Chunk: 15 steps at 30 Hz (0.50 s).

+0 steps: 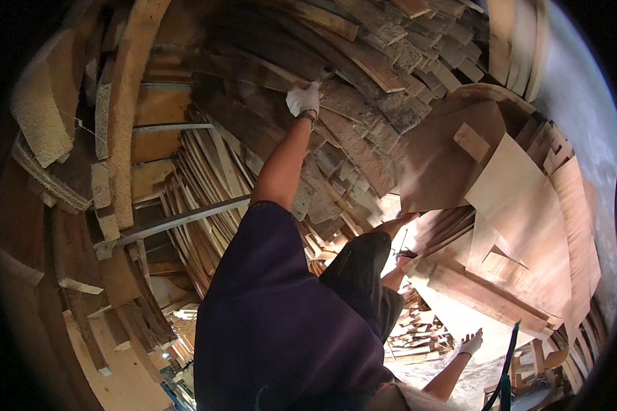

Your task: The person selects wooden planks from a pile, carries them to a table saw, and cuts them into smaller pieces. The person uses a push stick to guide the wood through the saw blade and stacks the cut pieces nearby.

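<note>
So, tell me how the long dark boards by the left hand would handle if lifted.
The long dark boards by the left hand would probably stay fairly stiff, as they look like solid timber. Their length likely makes one awkward to balance from an end. Since they overlap unevenly, pulling one may shift its neighbours.
</note>
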Each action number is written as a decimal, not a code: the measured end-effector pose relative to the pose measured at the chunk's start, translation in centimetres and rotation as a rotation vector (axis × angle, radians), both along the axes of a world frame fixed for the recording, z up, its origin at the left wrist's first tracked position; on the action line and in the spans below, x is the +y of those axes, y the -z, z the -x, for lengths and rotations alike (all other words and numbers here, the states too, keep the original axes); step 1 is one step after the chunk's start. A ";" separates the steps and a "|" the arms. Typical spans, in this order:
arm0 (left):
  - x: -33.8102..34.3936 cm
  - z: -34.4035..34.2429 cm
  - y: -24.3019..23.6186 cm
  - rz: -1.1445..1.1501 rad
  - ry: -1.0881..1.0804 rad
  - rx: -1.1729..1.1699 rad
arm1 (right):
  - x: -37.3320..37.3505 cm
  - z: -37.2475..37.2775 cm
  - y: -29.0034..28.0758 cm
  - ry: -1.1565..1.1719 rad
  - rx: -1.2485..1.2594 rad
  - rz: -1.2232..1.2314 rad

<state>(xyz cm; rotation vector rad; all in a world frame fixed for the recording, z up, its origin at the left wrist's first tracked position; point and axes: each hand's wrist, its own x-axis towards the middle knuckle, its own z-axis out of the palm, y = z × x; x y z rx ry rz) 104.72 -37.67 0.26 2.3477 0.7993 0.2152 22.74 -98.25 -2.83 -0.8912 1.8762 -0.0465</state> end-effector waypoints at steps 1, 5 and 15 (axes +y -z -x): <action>-1.2 0.6 -1.0 -0.159 0.037 0.005 | 0.3 -0.5 -0.9 -0.110 0.029 0.075; 1.4 1.7 -1.8 -0.113 0.055 0.009 | 2.1 -5.5 -1.3 -0.345 0.050 -0.128; -4.0 8.4 -4.1 0.220 0.059 0.044 | 4.8 -7.2 0.8 -0.430 0.024 -0.123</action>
